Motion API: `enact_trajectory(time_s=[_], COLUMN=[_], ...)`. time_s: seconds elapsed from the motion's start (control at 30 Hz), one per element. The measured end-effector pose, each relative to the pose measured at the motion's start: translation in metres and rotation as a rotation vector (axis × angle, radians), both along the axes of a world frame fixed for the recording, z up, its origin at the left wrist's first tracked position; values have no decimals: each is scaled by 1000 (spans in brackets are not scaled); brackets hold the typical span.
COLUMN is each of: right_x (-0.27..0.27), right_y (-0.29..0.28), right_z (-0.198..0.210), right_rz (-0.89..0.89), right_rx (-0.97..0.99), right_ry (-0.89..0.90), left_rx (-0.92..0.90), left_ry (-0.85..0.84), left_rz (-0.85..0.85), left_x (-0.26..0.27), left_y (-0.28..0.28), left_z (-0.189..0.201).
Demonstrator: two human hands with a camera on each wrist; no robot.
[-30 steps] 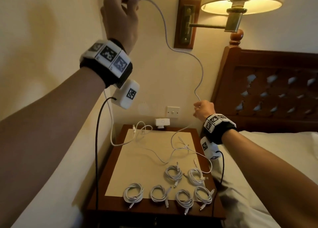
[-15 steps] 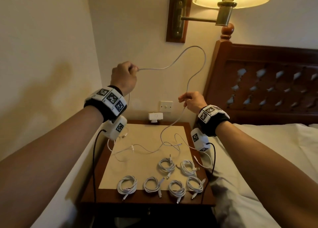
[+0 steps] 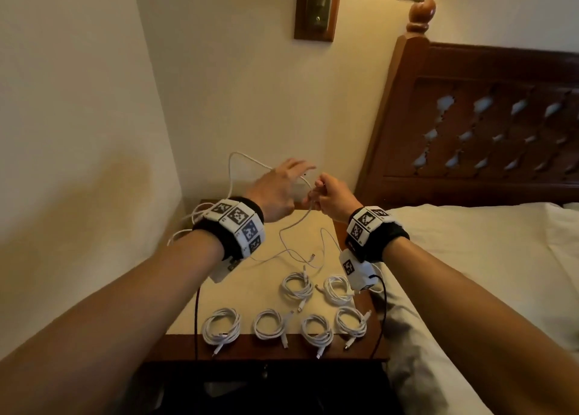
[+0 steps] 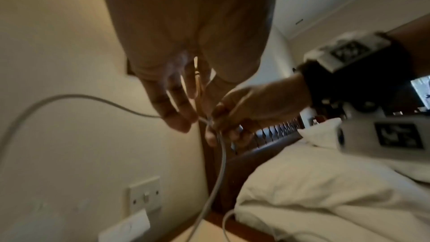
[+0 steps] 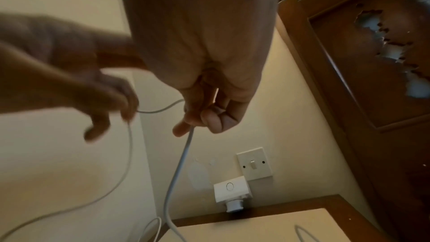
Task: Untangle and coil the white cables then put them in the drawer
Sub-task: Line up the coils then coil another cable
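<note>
A loose white cable (image 3: 294, 223) hangs from my two hands above the nightstand (image 3: 269, 350). My right hand (image 3: 332, 196) pinches it between thumb and curled fingers; the right wrist view shows the cable (image 5: 181, 163) dropping from that right hand (image 5: 209, 117). My left hand (image 3: 279, 189) is right beside it, fingers stretched out. The cable (image 4: 221, 163) passes across the left fingertips (image 4: 172, 124) and loops away to the left. Several coiled white cables (image 3: 221, 327) lie in two rows at the nightstand's front.
A cream mat (image 3: 250, 292) covers the nightstand top, with more loose cable (image 3: 313, 258) lying on it. A wall switch (image 5: 253, 163) and white plug adapter (image 5: 232, 190) sit at the back. The wooden headboard (image 3: 470, 116) and bed (image 3: 470, 258) are to the right.
My left hand has come down from high up and met the right hand. Its fist on the cable has loosened into stretched fingers. The big cable arc has shrunk to a small loop.
</note>
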State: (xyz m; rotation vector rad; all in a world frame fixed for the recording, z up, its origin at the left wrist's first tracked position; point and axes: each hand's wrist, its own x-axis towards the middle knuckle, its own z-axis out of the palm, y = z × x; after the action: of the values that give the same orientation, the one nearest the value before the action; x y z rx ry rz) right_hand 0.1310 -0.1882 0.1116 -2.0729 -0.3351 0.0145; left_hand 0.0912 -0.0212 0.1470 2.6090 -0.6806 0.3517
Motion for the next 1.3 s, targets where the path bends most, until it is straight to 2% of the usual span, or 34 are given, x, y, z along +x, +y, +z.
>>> enact_trajectory(time_s=[0.07,0.1,0.2,0.23,0.27,0.33,0.4,0.47,0.57,0.67,0.73,0.8,0.9,1.0,1.07,1.17,1.3], right_x=[-3,-4,-4,-3,-1,3,9,15,19,21,23,25,27,26,24,23,26], right_y=[-4,-8,-18,-20,-22,-23,-23,-22,-18,-18,-23,-30,-35,-33,-31,-32,-38], right_z=[-2,-5,-14,-17,-19,-22,-27,-34,-44,-58,-73,-94,-128,-150,-159,-159,-145], right_rz=[33,47,7,-20,-40,-62,-86,-88,-62,-111,-209,-255,-210,-104,-80,-120,-289], right_rx=[-55,-90,-113,-82,-50,0,34,73,186,258,160,-23,-241,-432,-483,-420,-35], right_ry=[-30,-36,-37,-29,-23,-23,-27,-1,86,128,132,225,381,437,442,410,330], left_rx=[118,91,-331,-425,-445,-334,-208,-186,-243,-309,-319,-319,-346,-360,-366,-365,-290], left_ry=[166,165,-143,-238,-271,-154,139,376,536,489,414,396,388,360,352,346,335], left_rz=[50,87,166,183,182,183,284,349,348,422,465,459,439,432,429,411,379], left_x=[4,4,-5,-9,-12,-16,-10,1,19,34,41,46,51,50,49,48,45], left_y=[-9,-9,-11,-12,-14,-17,-16,-16,-27,-35,-33,-30,-24,-21,-20,-20,-18], left_z=[-27,-40,-75,-87,-100,-130,-156,-171,-177,-176,-173,-174,-177,-177,-177,-177,-176])
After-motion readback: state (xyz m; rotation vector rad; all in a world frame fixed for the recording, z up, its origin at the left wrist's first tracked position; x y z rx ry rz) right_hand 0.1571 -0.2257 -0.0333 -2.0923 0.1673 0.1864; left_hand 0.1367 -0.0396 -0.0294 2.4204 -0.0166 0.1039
